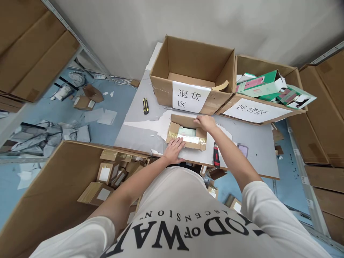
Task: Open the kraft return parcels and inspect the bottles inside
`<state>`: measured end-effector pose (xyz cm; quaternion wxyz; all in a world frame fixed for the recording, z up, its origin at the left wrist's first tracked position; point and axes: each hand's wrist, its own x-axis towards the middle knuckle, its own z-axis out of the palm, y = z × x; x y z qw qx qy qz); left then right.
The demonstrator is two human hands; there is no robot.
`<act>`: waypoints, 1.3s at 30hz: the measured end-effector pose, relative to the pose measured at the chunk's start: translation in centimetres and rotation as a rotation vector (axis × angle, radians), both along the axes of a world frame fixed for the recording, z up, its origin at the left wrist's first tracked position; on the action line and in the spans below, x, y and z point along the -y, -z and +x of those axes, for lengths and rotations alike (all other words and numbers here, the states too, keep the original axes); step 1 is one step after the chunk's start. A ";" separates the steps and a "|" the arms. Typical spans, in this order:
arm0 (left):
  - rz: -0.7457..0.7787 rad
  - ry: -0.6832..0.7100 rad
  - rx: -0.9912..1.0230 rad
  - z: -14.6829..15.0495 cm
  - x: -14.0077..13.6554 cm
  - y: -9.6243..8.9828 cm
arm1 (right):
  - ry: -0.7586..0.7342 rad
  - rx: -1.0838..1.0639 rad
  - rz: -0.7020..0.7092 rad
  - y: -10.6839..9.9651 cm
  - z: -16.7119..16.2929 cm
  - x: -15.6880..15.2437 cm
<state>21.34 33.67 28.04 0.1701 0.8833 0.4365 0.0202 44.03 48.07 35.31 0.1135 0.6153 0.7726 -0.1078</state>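
A small cardboard box lies on the table in front of me with its top flaps folded out. Inside it sits a pale green packet or carton, partly hidden by the flaps and a white label. My left hand rests with stretched fingers on the box's front left corner. At the back right, my right hand has its fingers curled on the box's flap; the fingertips are partly hidden. A red and black utility knife lies right of the box, and a yellow and black utility knife lies farther back left.
Two large labelled cartons stand behind: the left carton holds a cardboard scrap, the right carton green and pink boxes. A big carton of small parcels is at left below the table. Shelves flank both sides.
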 end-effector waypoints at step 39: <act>0.039 0.280 -0.006 -4.3 -11.0 -6.6 | -0.105 -0.309 0.057 0.1 -1.7 12.8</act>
